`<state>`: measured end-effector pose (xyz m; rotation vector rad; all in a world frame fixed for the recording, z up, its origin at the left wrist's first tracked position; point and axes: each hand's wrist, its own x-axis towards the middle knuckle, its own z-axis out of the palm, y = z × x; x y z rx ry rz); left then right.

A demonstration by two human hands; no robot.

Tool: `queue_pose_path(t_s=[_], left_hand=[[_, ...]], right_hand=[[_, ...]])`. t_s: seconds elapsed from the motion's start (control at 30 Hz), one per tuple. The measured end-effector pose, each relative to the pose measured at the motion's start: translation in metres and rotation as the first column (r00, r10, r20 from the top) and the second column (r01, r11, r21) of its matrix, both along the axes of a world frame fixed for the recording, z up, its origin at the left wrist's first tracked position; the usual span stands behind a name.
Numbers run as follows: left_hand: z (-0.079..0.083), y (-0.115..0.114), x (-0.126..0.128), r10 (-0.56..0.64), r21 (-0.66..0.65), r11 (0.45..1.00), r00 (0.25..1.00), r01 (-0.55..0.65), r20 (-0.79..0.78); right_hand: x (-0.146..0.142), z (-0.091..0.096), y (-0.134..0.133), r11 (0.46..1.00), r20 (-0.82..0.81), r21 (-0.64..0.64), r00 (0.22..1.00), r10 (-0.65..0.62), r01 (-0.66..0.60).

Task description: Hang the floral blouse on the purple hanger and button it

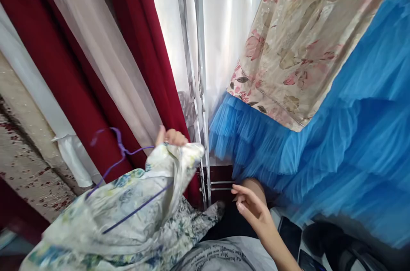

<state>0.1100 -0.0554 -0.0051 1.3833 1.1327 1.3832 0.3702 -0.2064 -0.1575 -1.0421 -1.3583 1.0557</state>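
Metal rack [200, 91] with hanging dresses [352, 142]

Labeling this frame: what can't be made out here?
Head view only:
- Left hand: mostly hidden behind the floral garment; only fingertips show.
- Purple hanger: lower part is under the fabric.
- Right hand: open, holding nothing.
- Blue tulle dress: cut off by the right edge, blurred.

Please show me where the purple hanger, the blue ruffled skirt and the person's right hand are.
purple hanger [119, 142]: head view, on the neck under its hook.
blue ruffled skirt [336, 155]: head view, on the middle ruffles.
right hand [253, 207]: head view, on the open palm.
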Motion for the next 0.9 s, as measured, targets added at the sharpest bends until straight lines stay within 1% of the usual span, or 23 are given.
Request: queue_pose_path(t_s=[0.03,0.07,0.13,0.17,0.2,0.23,0.27,0.3,0.33,0.4,0.47,0.5,0.53,0.6,0.67,0.73,0.77,0.83,0.87,0.9], left_hand=[[-0.007,-0.007,0.022,-0.108,-0.043,0.993,0.994,0.107,0.002],[-0.015,-0.013,0.044,-0.213,-0.089,0.973,0.977,0.212,0.007],[-0.034,-0.026,0.089,-0.402,-0.177,0.900,0.916,0.399,0.024],[-0.043,-0.030,0.109,-0.516,-0.219,0.827,0.853,0.518,0.072],[-0.051,-0.033,0.127,-0.618,-0.240,0.735,0.772,0.634,0.147],[-0.056,-0.033,0.142,-0.680,-0.245,0.657,0.701,0.713,0.217],[-0.060,-0.032,0.155,-0.709,-0.237,0.602,0.647,0.763,0.282],[-0.060,-0.030,0.164,-0.711,-0.226,0.581,0.622,0.782,0.327],[-0.059,-0.026,0.170,-0.697,-0.220,0.592,0.629,0.776,0.344],[-0.052,-0.018,0.178,-0.674,-0.209,0.636,0.667,0.743,0.318],[-0.045,-0.011,0.182,-0.681,-0.215,0.655,0.689,0.724,0.248],[-0.042,-0.008,0.184,-0.678,-0.234,0.661,0.701,0.713,0.220],[-0.040,-0.006,0.186,-0.665,-0.264,0.669,0.718,0.695,0.205],[-0.040,-0.002,0.189,-0.618,-0.320,0.692,0.760,0.647,0.198],[-0.042,0.001,0.190,-0.551,-0.331,0.742,0.811,0.583,0.193],[-0.043,0.004,0.189,-0.527,-0.310,0.770,0.830,0.557,0.181],[-0.043,0.005,0.187,-0.533,-0.302,0.773,0.829,0.558,0.169],[-0.041,0.007,0.179,-0.566,-0.283,0.766,0.814,0.577,0.128],[-0.039,0.008,0.173,-0.571,-0.258,0.776,0.815,0.575,0.099],[-0.037,0.009,0.165,-0.551,-0.216,0.806,0.832,0.552,0.069]], right_hand=[[0.002,-0.002,-0.002,0.999,0.035,0.023,0.999,-0.038,0.037],[0.005,-0.001,-0.004,0.996,0.082,0.060,0.994,-0.075,0.070],[0.015,0.009,-0.005,0.984,0.196,0.148,0.972,-0.129,0.100],[0.020,0.015,-0.005,0.978,0.258,0.184,0.955,-0.144,0.098],[0.025,0.021,-0.005,0.975,0.323,0.208,0.935,-0.148,0.083],[0.030,0.026,-0.004,0.974,0.393,0.220,0.908,-0.144,0.059],[0.033,0.030,-0.003,0.973,0.460,0.228,0.877,-0.142,0.038],[0.035,0.032,-0.002,0.971,0.518,0.239,0.842,-0.152,0.028],[0.037,0.032,0.000,0.965,0.563,0.261,0.807,-0.179,0.032],[0.037,0.030,0.007,0.937,0.607,0.343,0.744,-0.278,0.070],[0.036,0.029,0.019,0.883,0.598,0.455,0.696,-0.398,0.114],[0.036,0.031,0.026,0.856,0.590,0.503,0.678,-0.439,0.117],[0.035,0.033,0.034,0.833,0.585,0.544,0.666,-0.463,0.100],[0.034,0.040,0.050,0.798,0.589,0.602,0.657,-0.471,0.031],[0.033,0.047,0.065,0.775,0.593,0.632,0.658,-0.465,-0.021],[0.031,0.053,0.076,0.761,0.582,0.648,0.659,-0.476,-0.023],[0.031,0.055,0.080,0.764,0.578,0.645,0.660,-0.480,-0.009],[0.031,0.061,0.082,0.782,0.575,0.622,0.660,-0.483,0.030],[0.033,0.064,0.082,0.793,0.575,0.607,0.661,-0.483,0.052],[0.035,0.067,0.082,0.803,0.574,0.590,0.659,-0.486,0.079]])
